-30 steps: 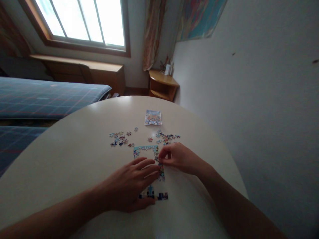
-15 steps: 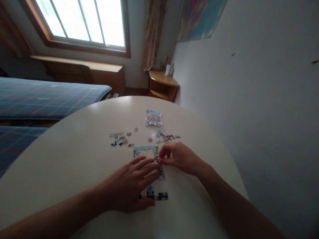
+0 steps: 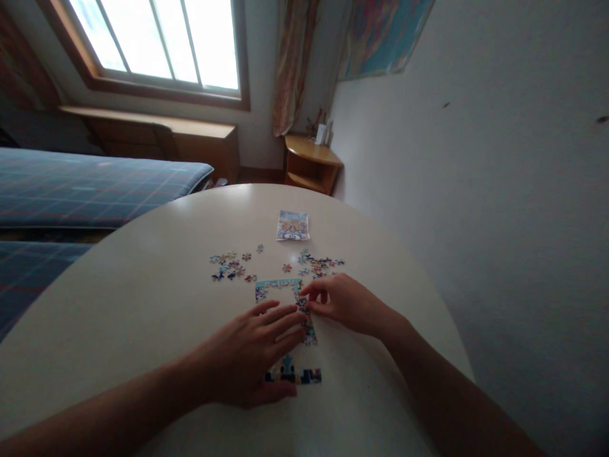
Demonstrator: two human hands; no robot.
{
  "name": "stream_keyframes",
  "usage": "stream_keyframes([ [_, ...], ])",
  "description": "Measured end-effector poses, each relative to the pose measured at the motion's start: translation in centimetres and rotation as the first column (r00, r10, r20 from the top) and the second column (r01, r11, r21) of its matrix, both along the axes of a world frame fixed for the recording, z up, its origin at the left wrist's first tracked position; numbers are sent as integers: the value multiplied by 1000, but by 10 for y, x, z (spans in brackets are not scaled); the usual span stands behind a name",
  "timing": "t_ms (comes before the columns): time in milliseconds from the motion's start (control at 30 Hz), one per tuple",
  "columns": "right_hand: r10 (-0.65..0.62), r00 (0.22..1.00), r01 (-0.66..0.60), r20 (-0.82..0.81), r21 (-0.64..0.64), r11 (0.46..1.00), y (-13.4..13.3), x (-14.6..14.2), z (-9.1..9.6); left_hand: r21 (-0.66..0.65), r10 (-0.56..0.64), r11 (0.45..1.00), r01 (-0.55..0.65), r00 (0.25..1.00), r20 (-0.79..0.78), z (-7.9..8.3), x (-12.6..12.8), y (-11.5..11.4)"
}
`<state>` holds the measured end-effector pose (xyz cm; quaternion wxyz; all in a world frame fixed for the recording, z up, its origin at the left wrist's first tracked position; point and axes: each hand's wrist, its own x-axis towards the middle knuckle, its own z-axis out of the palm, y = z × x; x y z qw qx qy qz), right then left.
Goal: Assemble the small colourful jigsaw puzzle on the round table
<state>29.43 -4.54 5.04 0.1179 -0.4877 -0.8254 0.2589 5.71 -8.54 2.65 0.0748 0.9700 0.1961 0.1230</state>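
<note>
A partly joined jigsaw puzzle (image 3: 278,283) lies on the round white table, its top edge and right side showing as a border around a bare middle. My left hand (image 3: 259,346) rests flat across it, fingers stretched out and fingertips on the right side strip (image 3: 309,330). The hand covers much of the puzzle's left part. Below the fingers, a separate joined bottom strip (image 3: 311,376) shows beside the thumb. At the upper right side of the border, my right hand (image 3: 340,301) has its index finger and thumb slightly apart, close to the pieces, with nothing visible between them.
Loose puzzle pieces (image 3: 233,265) lie in a cluster at left, and more pieces (image 3: 321,263) lie at right. A picture packet (image 3: 293,226) sits farther back on the table (image 3: 190,235). A wall (image 3: 499,222) stands at right; a plaid mattress (image 3: 95,190) is at left.
My right index finger and thumb have moved from a pinch at the puzzle's right side to slightly apart. My left hand stays nearly in place.
</note>
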Motion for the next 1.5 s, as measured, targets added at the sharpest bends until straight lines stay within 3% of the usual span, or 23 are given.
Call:
stream_keyframes([
  [133, 46, 998, -49, 31, 97, 994, 0, 0, -3, -4, -7, 1000, 7, 1000, -12, 0, 0, 0],
  [300, 60, 997, -65, 43, 126, 990, 0, -1, -5, -3, -6, 1000, 6, 1000, -5, -1, 0, 0],
  [933, -1, 999, -4, 36, 130, 991, 2, 0, -3, -107, -26, 994, 27, 1000, 5, 3, 3, 1],
  [1500, -17, 998, 10, 68, 100, 995, 1, 0, 0, -93, -40, 995, 40, 999, 7, 4, 5, 3],
])
